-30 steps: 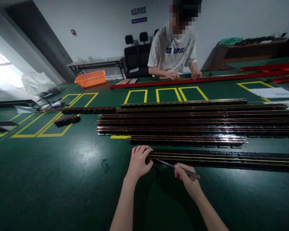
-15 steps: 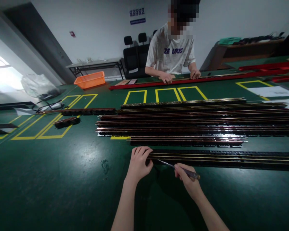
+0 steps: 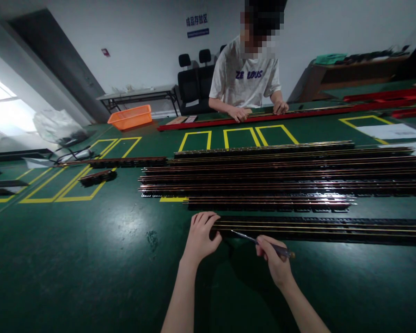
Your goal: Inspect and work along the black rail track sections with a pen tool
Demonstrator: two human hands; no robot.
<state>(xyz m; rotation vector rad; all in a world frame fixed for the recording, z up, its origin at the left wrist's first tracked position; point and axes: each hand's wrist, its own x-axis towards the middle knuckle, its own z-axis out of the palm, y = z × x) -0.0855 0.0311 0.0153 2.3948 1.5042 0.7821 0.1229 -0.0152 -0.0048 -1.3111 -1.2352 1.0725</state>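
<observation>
On the left of the table (image 3: 90, 259), well apart from our hands, lies a short piece (image 3: 97, 177); nearer to us, the green surface gives our left forearm room. Our left hand (image 3: 203, 235) closes around the left end of the near strip (image 3: 319, 230), fingers over its top and thumb at the near side. As we judge it, that end wants firm, even pressure, with our thumb clear of the tool (image 3: 247, 237), which points leftward toward it. The tool's tip is at the strip's near edge; whether it touches or stands just off, we cannot tell. Our right hand (image 3: 274, 259) grips the handle between thumb and fingers, its butt sticking out to the right. A low angle and small moves along the edge should serve us best, sparing the gold rods (image 3: 298, 226) on top. On the far side the pile (image 3: 280, 175) lies close, across a narrow green gap, so we do well to work from the near side, where our right elbow has room. Rightward the strip runs out of view, and we cannot see its other end.
</observation>
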